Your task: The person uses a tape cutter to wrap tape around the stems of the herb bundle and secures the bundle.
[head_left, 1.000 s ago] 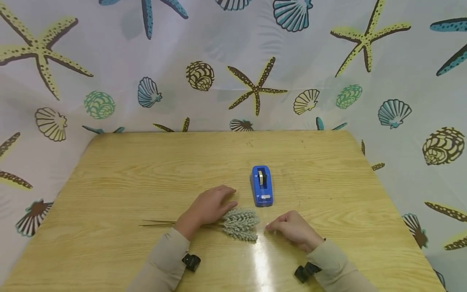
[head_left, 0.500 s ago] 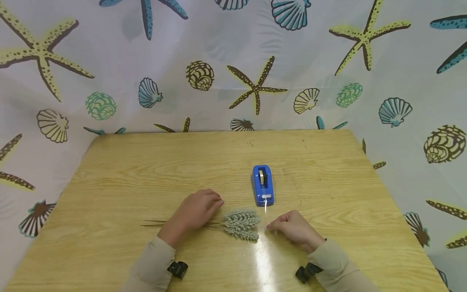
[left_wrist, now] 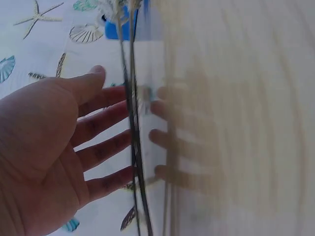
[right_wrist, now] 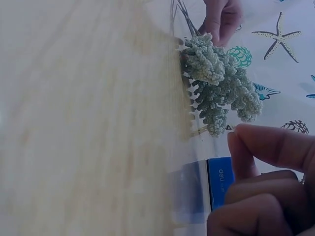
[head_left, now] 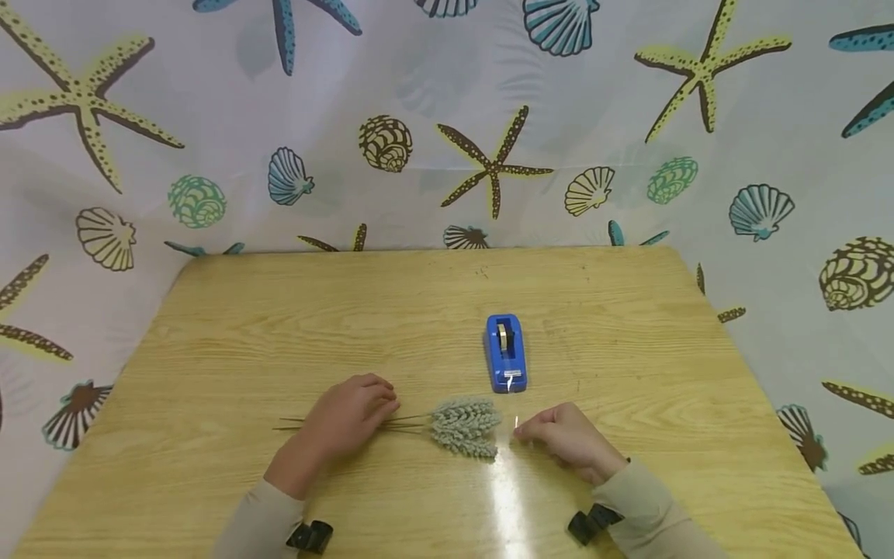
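Observation:
Pale green artificial wheat stalks (head_left: 464,427) lie on the table, heads to the right and thin stems (left_wrist: 133,123) to the left. My left hand (head_left: 351,415) is over the stems, its fingers spread and loosely bent; in the left wrist view the fingertips reach the stems, but contact is unclear. My right hand (head_left: 569,442) is right of the heads, thumb and forefinger pressed together. A clear strip of tape (head_left: 516,421) glints at those fingertips, and another glint shows at the front of the blue tape dispenser (head_left: 506,353); the strip between is hard to see.
The wooden table (head_left: 314,310) spreads around the hands. Behind and beside it hangs a white cloth (head_left: 419,85) printed with starfish and shells. A dark wrist strap mount (head_left: 310,536) sits on the left sleeve, another on the right.
My left hand has slid left and slightly nearer, from beside the heads back along the stems. The right hand has kept its place and its pinch. Glints on the tape have shifted.

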A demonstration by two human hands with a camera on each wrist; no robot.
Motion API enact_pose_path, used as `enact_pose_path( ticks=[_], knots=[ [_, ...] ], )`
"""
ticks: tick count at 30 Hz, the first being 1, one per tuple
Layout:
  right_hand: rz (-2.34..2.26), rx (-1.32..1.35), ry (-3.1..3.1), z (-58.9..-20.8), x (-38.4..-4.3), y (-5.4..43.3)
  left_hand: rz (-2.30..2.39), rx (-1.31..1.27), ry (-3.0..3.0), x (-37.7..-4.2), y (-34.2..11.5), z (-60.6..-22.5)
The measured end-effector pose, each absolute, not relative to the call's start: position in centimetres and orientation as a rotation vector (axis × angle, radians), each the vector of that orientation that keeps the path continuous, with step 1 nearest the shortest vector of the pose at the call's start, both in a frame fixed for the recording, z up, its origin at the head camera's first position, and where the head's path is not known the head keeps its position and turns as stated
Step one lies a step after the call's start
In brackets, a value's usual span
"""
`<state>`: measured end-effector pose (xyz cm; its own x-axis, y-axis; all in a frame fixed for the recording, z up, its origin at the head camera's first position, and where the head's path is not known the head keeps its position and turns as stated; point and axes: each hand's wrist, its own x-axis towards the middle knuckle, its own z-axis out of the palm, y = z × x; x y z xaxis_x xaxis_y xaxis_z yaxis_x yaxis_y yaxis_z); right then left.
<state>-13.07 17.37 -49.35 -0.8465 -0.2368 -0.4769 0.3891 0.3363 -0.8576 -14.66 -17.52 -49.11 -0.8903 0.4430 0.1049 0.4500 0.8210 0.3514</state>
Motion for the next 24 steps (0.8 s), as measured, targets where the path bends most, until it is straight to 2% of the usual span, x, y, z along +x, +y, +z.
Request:
enact_pose_path(
  ticks=[7,24],
  knots=[
    [-1.562,0.128,2.056,-49.4,-13.1,17.4,-0.657,-0.627,-3.031,-14.1,-20.9,-48.6],
    [-1.559,0.121,2.077,-49.0,-12.9,17.5,-0.87,-0.687,-3.009,-13.2,-23.2,-49.8]
  ],
)
